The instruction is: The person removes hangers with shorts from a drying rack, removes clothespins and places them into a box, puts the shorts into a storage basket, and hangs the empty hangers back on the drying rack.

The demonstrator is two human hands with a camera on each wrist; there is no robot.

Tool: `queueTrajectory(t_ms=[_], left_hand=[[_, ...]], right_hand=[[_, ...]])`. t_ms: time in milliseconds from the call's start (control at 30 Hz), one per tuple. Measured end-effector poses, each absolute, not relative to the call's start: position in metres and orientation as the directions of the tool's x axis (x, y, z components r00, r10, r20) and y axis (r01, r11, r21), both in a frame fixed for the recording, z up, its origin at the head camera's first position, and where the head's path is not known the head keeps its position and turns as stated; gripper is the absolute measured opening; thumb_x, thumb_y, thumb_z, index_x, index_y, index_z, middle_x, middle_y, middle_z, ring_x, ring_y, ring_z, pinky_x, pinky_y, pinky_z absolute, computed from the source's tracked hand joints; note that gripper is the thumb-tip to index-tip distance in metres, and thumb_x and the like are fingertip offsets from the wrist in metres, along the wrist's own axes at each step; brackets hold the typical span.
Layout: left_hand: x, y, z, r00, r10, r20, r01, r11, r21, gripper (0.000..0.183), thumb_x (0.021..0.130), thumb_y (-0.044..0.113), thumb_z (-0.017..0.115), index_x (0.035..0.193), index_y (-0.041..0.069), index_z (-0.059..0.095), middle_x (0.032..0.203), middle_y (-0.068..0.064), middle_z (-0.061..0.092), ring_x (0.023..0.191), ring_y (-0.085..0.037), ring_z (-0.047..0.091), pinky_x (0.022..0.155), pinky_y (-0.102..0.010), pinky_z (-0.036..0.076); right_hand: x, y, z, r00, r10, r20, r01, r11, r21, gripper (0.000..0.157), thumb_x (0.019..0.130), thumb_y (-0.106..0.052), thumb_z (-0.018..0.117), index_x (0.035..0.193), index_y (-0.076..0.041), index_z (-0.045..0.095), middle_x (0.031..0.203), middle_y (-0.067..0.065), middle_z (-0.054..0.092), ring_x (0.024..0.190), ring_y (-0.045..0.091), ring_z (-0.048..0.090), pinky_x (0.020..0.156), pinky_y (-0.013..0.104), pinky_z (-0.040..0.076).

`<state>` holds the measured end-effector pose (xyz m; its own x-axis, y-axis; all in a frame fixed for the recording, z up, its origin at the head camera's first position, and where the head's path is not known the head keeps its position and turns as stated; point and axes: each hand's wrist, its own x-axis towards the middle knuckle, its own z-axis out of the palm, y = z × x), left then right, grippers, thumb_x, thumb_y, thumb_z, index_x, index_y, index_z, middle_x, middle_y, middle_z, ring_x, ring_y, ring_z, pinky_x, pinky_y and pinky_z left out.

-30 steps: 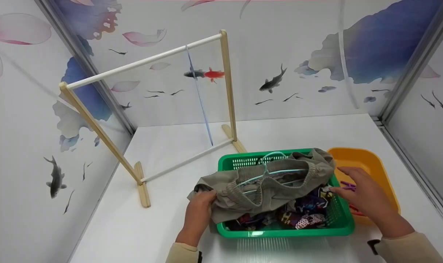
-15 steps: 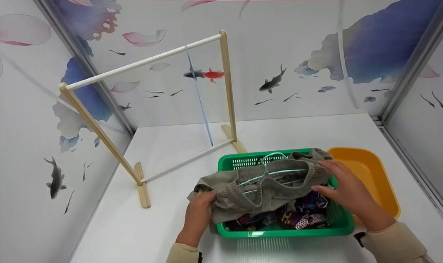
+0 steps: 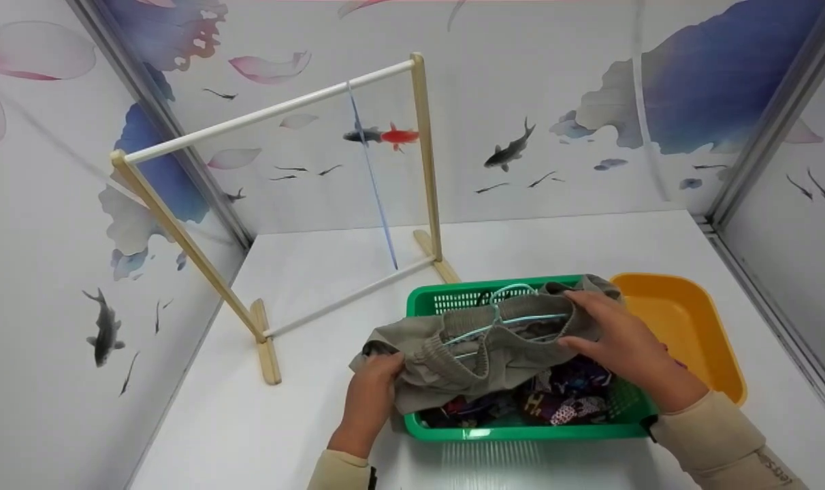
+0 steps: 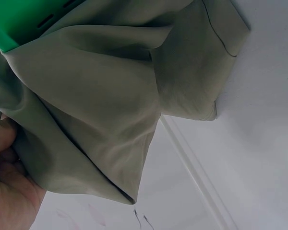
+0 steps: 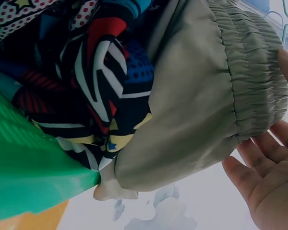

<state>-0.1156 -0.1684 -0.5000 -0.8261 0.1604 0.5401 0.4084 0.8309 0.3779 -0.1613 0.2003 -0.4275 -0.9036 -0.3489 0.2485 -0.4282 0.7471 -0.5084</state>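
A pair of grey-green elastic-waist pants (image 3: 412,337) lies across a green basket (image 3: 521,433). A light-blue hanger (image 3: 535,318) sits inside the waistband, its hook pointing to the back. At the pants' left end, my left hand (image 3: 370,395) grips the fabric; the left wrist view shows its curled fingers at the cloth's edge. My right hand (image 3: 623,347) is at the waistband's right side, thumb and fingers spread about its edge. In the right wrist view, the fingers (image 5: 273,143) touch the gathered waistband from below. Dark patterned clothing (image 3: 569,401) lies in the basket beneath.
A wood-and-white drying rack (image 3: 269,111) stands at the back left with a blue hanger (image 3: 373,177) on its top rod. Behind the basket's right side is a yellow tray (image 3: 678,313), partly hidden by my right arm. Printed walls enclose the table.
My right hand has moved left from over the yellow tray to the waistband's right side. The left hand stays on the pants' left end; the pants have barely moved.
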Motion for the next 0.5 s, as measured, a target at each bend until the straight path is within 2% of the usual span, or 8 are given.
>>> queueTrajectory(t_ms=[200,500], left_hand=[[-0.116,-0.168,-0.499,-0.81,0.175,0.559,0.428,0.829,0.36,0.017,0.087,0.0,0.067,0.1,0.011,0.069,0.093,-0.001,0.07,0.09,-0.017,0.066,0.094,-0.042,0.05],[-0.116,-0.167,-0.497,-0.814,0.19,0.548,0.429,0.833,0.349,0.023,0.086,-0.004,0.066,0.105,0.009,0.069,0.096,-0.002,0.07,0.092,-0.018,0.066,0.093,-0.043,0.05]], right_hand=[[-0.164,0.2,-0.43,-0.899,-0.352,0.262,-0.439,0.727,-0.528,0.061,0.082,-0.013,0.077,0.135,0.0,0.051,0.13,0.023,0.055,0.114,0.04,0.055,0.092,0.056,0.047],[-0.172,0.199,-0.436,-0.9,-0.378,0.217,-0.433,0.725,-0.536,0.044,0.087,-0.007,0.07,0.128,0.003,0.058,0.128,0.025,0.058,0.118,0.043,0.054,0.093,0.055,0.046]])
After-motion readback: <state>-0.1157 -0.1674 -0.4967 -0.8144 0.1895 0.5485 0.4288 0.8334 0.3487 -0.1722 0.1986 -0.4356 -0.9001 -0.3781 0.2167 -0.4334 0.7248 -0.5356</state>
